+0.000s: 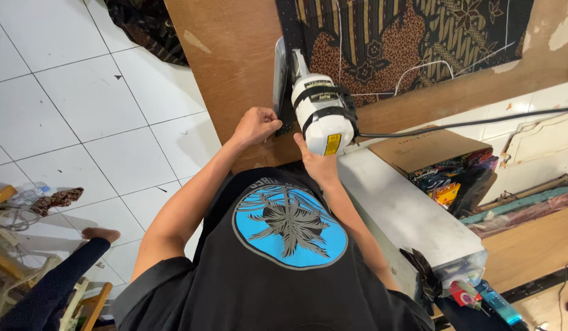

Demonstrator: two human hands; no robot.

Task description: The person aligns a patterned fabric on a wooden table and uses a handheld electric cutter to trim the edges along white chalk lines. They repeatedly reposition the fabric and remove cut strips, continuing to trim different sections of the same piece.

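A white electric cloth-cutting machine (321, 110) with a black band and a yellow label stands on the wooden table (235, 67), at the edge of a stack of brown patterned fabric (412, 37). My right hand (318, 160) grips the machine from below at its near end. My left hand (254, 125) is closed in a fist, pinching the dark fabric edge right beside the machine's upright blade guard (279, 73). A black cord (455, 124) runs from the machine off to the right.
A white box-like surface (412, 208) sits to the right of my body, with a cardboard box (428, 149) of coloured fabric pieces behind it. White tiled floor (82, 122) lies to the left, where another person's bare foot (100, 234) and dark trouser leg show.
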